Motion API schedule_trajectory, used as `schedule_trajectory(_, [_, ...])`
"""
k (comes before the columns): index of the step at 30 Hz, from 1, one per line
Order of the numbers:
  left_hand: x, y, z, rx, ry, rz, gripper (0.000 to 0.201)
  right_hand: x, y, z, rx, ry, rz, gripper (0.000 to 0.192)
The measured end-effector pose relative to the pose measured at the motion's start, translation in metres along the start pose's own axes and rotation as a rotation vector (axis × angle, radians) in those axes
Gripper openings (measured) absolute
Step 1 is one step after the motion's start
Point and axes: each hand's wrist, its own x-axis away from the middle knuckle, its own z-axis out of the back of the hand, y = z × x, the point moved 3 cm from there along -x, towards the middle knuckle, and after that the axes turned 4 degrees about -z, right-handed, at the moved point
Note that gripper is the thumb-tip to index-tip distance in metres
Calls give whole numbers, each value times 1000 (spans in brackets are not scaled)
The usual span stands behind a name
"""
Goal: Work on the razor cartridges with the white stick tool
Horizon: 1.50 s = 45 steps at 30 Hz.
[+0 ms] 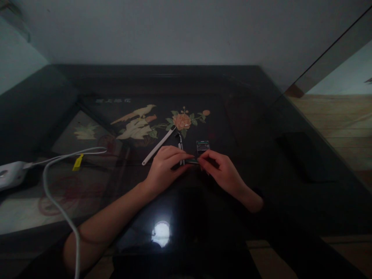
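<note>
Evidently the work is midway, with handling under way at the middle of the frame. There, a small green-edged strip (pixel 192 161) is held level between both hands. The left hand (pixel 161 166) pinches its left end, thumb below and fingertips above; the right hand (pixel 222 168) has its thumb and fingertips closed together on the right end. Fingertips hide much of the strip, so whether it is whole or being joined or parted cannot be told.

Just above the right hand lies a small rectangular module (pixel 202 145) with metallic and green parts showing on its upper face; its lower edge is hidden. As far as can be judged, the strip is apart from this module, and no finished assembly shows, so some handling seems left.

Two tools lie unheld: a slender white stick (pixel 158 146) slants left of centre, and a narrow dark-and-silver tool (pixel 180 145) runs partly behind the left hand. All rest on a glass-topped table (pixel 241 97). At the left edge sit a white power adapter (pixel 11 174) and a pale cable (pixel 59 211) with a yellow tag (pixel 77 162).
</note>
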Motion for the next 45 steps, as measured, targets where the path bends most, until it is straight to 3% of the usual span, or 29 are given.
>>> schedule_trajectory(9, [-1,9,-3,-170,-75,-164,13,0,1,-3,146,30,121,18])
schedule_trajectory(15, [0,9,-2,-179,-72,-172,11,0,-2,-4,192,28,158,19])
schedule_trajectory(20, [-2,3,0,-49,-74,-18,10,-5,0,3,185,68,163,22])
schedule_trajectory(26, [-10,-2,21,87,49,227,12,-15,-7,8,331,110,159,21])
schedule_trajectory(32, [2,-16,31,201,104,451,19,-30,-27,-15,901,39,127,20])
schedule_trajectory(37, [9,-19,29,380,141,558,20,-43,-36,-34,1057,66,56,32])
schedule_trajectory(45, [11,-15,25,604,174,605,21,-55,-39,-59,1150,57,-34,29])
